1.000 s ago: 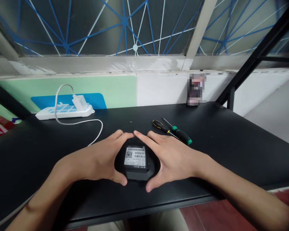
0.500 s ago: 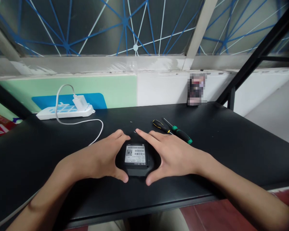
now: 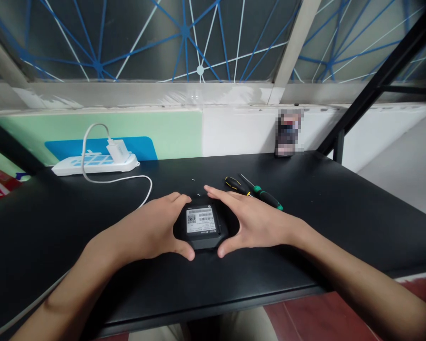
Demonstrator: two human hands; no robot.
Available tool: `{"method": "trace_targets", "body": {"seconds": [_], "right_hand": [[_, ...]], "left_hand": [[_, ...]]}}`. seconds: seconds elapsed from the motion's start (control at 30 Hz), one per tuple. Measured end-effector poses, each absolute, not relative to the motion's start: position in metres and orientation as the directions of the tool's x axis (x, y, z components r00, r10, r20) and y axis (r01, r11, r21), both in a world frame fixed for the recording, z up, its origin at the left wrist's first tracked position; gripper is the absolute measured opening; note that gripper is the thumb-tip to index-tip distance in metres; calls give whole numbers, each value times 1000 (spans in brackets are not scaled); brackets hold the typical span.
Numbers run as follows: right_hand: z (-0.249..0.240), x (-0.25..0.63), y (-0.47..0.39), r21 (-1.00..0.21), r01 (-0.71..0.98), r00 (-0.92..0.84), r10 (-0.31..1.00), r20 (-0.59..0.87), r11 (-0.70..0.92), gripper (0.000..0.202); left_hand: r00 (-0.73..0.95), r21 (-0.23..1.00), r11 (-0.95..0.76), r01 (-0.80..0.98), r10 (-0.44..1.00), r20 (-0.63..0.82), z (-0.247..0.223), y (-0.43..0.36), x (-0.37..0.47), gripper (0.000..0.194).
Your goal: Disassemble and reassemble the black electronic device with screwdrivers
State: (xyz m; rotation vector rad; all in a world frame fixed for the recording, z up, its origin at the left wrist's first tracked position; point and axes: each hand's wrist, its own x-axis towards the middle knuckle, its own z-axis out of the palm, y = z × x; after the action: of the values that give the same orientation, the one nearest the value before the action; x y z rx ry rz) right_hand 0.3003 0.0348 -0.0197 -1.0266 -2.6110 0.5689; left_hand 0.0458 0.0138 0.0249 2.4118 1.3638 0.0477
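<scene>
A black boxy electronic device (image 3: 203, 242) rests low over the desk, its face with a white label of printed barcodes and a QR code turned up. Its exact kind is not clear. My left hand (image 3: 156, 225) is curved round its left side, the thumb at the near edge and the fingers at the far edge. On the opposite side my right hand (image 3: 255, 220) grips it the same way. Just beyond the fingertips lie two tiny metal pieces, perhaps screws (image 3: 199, 194). Whether the device touches the desk is hard to see.
Right of centre lie a yellow-and-black screwdriver (image 3: 237, 184) and a green-and-black screwdriver (image 3: 268, 196). A white power strip (image 3: 95, 165) with a plugged charger and white cable (image 3: 151, 184) sits back left. A blurred upright object (image 3: 287, 135) leans against the wall.
Both hands and the device have shifted slightly away from me, toward the back of the desk. The screwdrivers and small metal pieces stay put.
</scene>
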Motion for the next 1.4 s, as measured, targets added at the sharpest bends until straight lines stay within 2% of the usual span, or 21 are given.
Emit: {"method": "trace_targets", "body": {"seconds": [0.23, 0.63, 0.73, 0.87, 0.97, 1.1, 1.4], "right_hand": [[-18, 298, 33, -473, 607, -690, 719, 87, 639, 130], [-16, 296, 32, -441, 628, -688, 722, 71, 641, 130], [-16, 295, 33, -433, 636, -687, 724, 60, 639, 131], [-18, 295, 33, -422, 598, -710, 695, 114, 681, 124], [-19, 295, 33, -416, 587, -720, 683, 125, 695, 127], [-18, 296, 32, -395, 613, -703, 701, 121, 684, 132], [-14, 293, 28, -384, 664, -671, 738, 71, 641, 136]], "left_hand": [[520, 277, -469, 839, 841, -149, 23, 13, 47, 55], [490, 125, -474, 872, 851, -188, 24, 17, 52, 73], [498, 149, -477, 866, 845, -194, 25, 16, 52, 78], [535, 227, -496, 838, 830, -158, 19, 14, 45, 84], [543, 271, -501, 822, 832, -110, 12, 11, 39, 96], [552, 308, -498, 810, 825, -117, 10, 10, 38, 99], [535, 184, -511, 839, 837, -116, 11, 18, 44, 108]]}}
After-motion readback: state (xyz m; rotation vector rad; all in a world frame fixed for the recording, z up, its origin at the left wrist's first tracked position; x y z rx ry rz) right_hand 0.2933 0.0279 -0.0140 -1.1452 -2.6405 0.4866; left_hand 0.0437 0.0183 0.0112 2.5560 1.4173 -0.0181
